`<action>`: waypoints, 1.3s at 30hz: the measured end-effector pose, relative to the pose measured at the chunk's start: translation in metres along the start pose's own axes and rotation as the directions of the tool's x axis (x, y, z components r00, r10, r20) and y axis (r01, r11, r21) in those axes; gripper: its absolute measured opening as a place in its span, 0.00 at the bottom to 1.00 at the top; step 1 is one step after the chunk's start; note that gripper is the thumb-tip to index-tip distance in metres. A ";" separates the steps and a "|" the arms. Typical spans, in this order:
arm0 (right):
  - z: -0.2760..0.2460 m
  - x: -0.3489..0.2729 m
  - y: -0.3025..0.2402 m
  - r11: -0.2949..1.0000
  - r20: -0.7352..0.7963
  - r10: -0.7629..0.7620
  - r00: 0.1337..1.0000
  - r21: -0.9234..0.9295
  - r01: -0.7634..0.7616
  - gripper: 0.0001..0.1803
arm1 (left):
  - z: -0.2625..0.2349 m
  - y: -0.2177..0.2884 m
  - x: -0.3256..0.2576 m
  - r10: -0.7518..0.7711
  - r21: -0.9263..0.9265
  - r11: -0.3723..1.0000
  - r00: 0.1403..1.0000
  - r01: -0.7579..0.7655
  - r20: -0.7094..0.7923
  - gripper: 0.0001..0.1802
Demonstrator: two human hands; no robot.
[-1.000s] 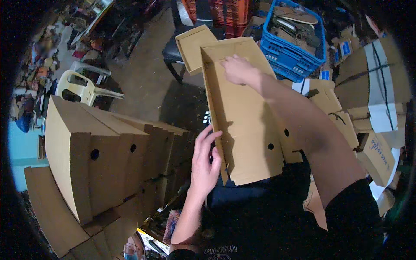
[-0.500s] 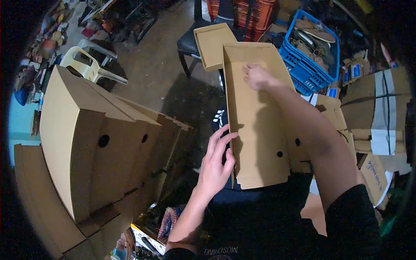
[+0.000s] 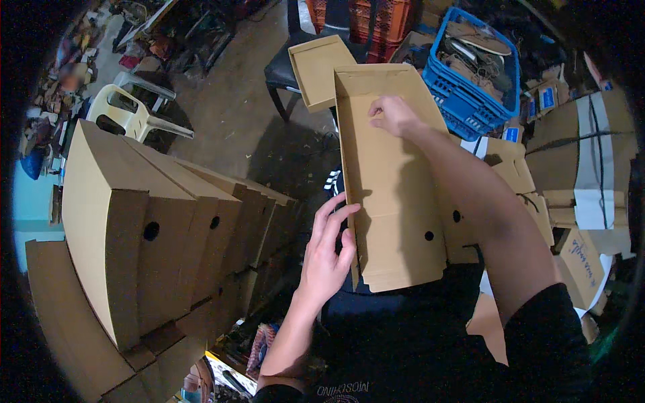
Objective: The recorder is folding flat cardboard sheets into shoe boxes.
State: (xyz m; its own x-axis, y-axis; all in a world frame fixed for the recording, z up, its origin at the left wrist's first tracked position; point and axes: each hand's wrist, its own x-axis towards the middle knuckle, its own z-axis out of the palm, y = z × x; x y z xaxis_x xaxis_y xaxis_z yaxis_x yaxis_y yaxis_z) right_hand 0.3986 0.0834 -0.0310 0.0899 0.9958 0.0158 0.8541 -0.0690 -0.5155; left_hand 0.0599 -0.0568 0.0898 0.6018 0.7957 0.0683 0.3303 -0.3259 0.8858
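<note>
A long, tan corrugated-cardboard box (image 3: 386, 168) lay open, slightly right of the frame's centre. The step in hand looked to be shaping it: its far end and long left side stood up, while the near end lay flat. Lifting that end would seem to call for bringing the right hand back and bending the panel along its crease, with the left side kept steady.

The bare left hand (image 3: 326, 258), loosely spread with its thumb apart, had its fingertips at the left wall's rim. The bare right hand (image 3: 395, 117) was half-curled over the upper part of the floor, nothing showing between thumb and forefinger; whether it touched the board, I could not tell.

The board looked matt and stiff, thin-walled, with notched near corners and a round dark hole. A shallow tan cardboard tray (image 3: 322, 72) sat at upper centre, and large, hole-punched brown cardboard boxes (image 3: 121, 248) filled the lower left.
</note>
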 end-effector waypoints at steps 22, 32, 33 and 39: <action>-0.186 -0.221 -0.013 0.955 -0.192 -0.215 0.958 -0.246 0.166 0.35 | -0.019 -0.005 0.002 0.017 0.065 0.998 1.000 -0.019 0.025 0.23; -0.154 -0.289 -0.049 0.904 0.091 -0.326 0.941 -0.259 0.339 0.55 | -0.040 0.013 0.026 0.051 0.332 0.929 0.945 -0.163 0.322 0.36; -0.152 -0.283 -0.043 0.883 0.147 -0.365 0.919 -0.257 0.392 0.49 | -0.040 0.011 0.029 0.040 0.375 0.908 0.931 -0.186 0.364 0.43; -0.150 -0.248 -0.026 0.821 0.087 -0.556 0.826 -0.093 0.563 0.35 | -0.043 0.030 0.043 0.257 0.540 0.702 0.873 -0.463 0.414 0.42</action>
State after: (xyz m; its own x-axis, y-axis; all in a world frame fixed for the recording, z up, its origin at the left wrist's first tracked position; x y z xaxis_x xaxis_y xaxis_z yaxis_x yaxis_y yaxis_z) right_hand 0.4310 -0.1705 0.1074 -0.4454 0.8666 0.2251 0.7999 0.4981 -0.3348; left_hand 0.0645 -0.0108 0.1387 0.9116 0.3993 0.0976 0.3459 -0.8735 0.3426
